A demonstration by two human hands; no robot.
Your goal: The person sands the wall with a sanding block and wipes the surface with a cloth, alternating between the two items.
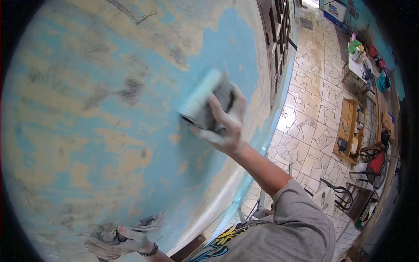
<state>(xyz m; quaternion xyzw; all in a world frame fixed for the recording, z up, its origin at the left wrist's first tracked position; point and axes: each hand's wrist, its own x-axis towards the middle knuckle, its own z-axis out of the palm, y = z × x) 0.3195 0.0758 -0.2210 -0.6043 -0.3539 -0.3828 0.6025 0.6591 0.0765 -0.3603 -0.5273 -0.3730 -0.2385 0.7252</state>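
My right hand (227,124) is closed around a dark sanding block (201,98) with a pale, dust-coated face, its outline slightly blurred. The block is against the wall (166,144), whose surface is patchy light blue and cream with dark smudges. White dust covers the fingers of this hand. Lower left, my left hand (126,244), also dusty and with a bracelet at the wrist, grips a crumpled grey rag (150,222) close to the wall. Part of the rag is hidden by the fingers.
A barred window or door frame (276,39) borders the wall at upper right. Beyond is a floor of broken white tile (301,118). Along the far side stand a wooden box (345,131) with items inside, a cluttered white table (355,67) and a red-seated chair (375,163).
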